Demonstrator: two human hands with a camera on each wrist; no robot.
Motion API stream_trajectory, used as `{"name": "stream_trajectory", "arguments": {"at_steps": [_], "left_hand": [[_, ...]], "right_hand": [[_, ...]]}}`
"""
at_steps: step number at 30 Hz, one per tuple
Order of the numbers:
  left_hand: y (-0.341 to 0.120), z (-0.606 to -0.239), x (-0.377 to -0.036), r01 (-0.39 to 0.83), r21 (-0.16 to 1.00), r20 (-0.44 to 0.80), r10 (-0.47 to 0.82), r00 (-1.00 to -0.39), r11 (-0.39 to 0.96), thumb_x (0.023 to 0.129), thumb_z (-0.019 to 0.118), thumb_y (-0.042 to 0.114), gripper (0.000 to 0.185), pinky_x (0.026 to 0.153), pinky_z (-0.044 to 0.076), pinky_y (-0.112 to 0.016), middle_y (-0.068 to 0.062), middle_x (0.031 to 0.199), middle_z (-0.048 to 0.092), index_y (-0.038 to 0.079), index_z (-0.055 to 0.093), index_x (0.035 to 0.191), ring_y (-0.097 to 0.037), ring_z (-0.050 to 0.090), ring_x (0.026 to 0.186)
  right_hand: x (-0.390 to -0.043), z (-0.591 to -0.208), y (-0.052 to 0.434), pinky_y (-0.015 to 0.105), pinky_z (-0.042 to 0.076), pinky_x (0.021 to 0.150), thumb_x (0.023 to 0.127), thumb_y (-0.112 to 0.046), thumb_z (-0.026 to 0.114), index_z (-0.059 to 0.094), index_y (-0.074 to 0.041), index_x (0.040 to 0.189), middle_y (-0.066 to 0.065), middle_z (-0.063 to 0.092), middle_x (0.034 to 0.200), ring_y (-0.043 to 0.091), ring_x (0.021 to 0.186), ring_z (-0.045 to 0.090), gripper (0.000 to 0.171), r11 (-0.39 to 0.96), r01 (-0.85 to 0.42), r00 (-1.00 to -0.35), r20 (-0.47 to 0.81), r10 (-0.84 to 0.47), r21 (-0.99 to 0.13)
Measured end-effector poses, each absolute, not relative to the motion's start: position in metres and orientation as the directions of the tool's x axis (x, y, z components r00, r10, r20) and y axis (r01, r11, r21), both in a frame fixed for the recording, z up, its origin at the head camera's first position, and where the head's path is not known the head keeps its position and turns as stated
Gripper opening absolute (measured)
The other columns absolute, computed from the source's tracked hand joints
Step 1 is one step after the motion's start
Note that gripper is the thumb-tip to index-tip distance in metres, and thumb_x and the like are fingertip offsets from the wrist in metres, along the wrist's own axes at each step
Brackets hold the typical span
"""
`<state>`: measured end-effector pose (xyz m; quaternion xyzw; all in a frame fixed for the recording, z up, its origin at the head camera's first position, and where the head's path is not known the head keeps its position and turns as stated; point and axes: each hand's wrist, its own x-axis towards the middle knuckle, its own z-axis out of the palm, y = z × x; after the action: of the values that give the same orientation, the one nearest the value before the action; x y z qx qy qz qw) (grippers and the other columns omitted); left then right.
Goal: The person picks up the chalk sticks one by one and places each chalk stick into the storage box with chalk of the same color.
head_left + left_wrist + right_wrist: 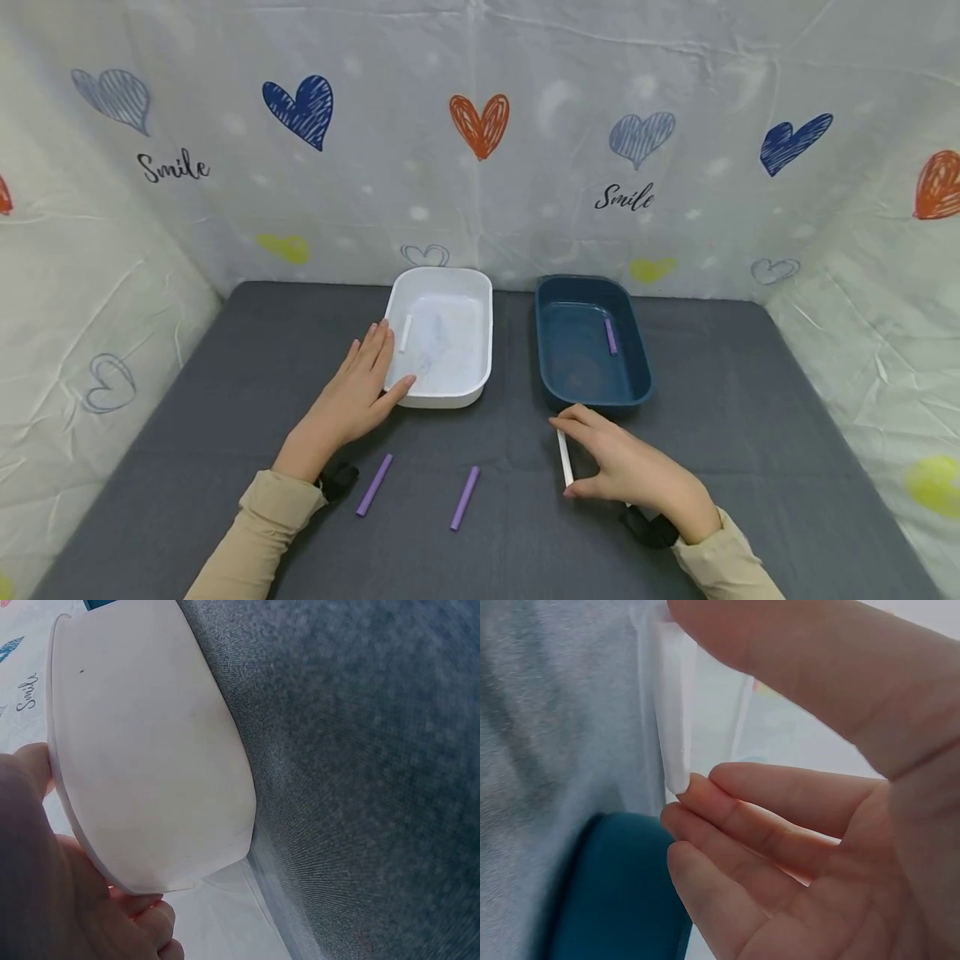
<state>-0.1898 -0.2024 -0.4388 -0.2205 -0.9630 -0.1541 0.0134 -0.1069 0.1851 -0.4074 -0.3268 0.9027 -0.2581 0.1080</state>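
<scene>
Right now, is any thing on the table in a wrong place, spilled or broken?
Nothing stands out. The white tray holds a white stick, the blue tray a purple one. Two purple sticks lie loose; the right hand pinches a white stick.

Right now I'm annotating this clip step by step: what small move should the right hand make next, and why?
Probably lift the white stick off the grey mat and carry it toward the white tray. The right hand pinches it end to end; the white tray, which the left hand touches, holds another white stick, while the blue tray holds a purple one.
</scene>
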Motion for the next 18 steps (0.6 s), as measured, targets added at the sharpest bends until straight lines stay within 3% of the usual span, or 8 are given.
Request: {"name": "stream_trajectory", "arguments": {"at_steps": [18], "left_hand": [[-0.202,-0.437,-0.188,0.424,0.301,0.092,0.417,-0.904,0.854,0.105,0.038,0.052,0.084,0.121,0.004,-0.052,-0.020,0.164,-0.003,-0.007,0.006,0.155,-0.033,-0.004,0.151]], "right_hand": [[-0.114,-0.395,0.172,0.037,0.048,0.098,0.080,-0.022,0.085,0.047,-0.003,0.146,0.001,0.047,0.138,0.018,0.122,0.052,0.079,0.628,-0.560,-0.774,0.070,-0.630,-0.540]]}}
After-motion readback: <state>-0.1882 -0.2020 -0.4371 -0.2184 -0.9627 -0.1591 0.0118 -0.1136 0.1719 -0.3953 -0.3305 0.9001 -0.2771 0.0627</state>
